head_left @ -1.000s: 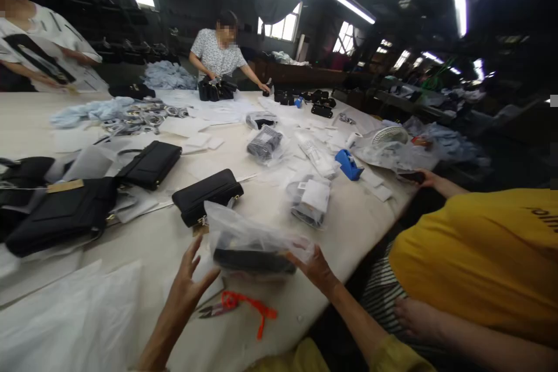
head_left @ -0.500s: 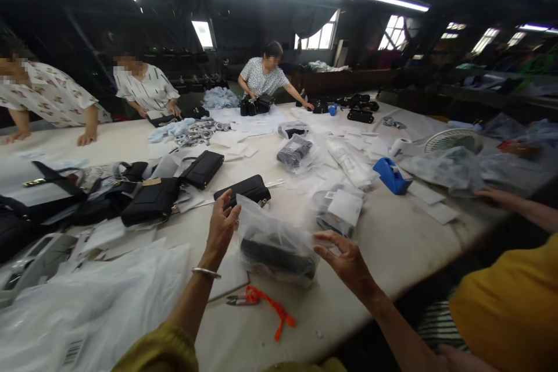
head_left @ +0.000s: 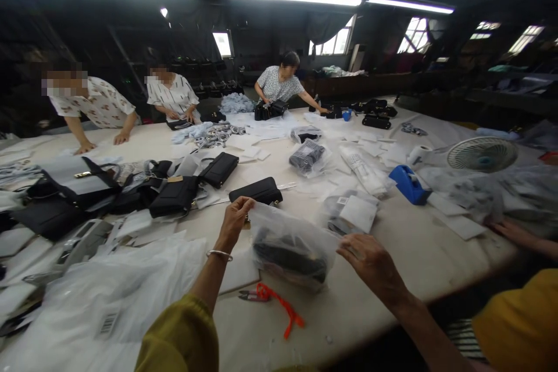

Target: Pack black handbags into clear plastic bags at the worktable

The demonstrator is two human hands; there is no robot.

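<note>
In front of me a clear plastic bag (head_left: 283, 224) holds a black handbag (head_left: 290, 256). My left hand (head_left: 238, 215) pinches the bag's upper left corner, a silver bangle on its wrist. At the opposite side my right hand (head_left: 368, 258) has its fingers closed on the upper right corner. The bag's upper edge is drawn out between both hands. Just beyond lies a bare black handbag (head_left: 256, 190). Nearer to me, thread snips (head_left: 253, 296) with an orange cord (head_left: 285, 308) rest on the table (head_left: 349, 314).
Flat plastic bags (head_left: 117, 296) are piled at left, with several black handbags (head_left: 174, 195) behind them. A blue tape dispenser (head_left: 410, 184) and a fan (head_left: 482, 154) stand at right. Several co-workers (head_left: 279, 84) are across the table; another person's hand (head_left: 510, 232) reaches in from the right.
Both hands have closed from loose, spread fingers onto the bag's upper corners, and its top edge is now stretched. The whole view has shifted, so things appear farther right.
</note>
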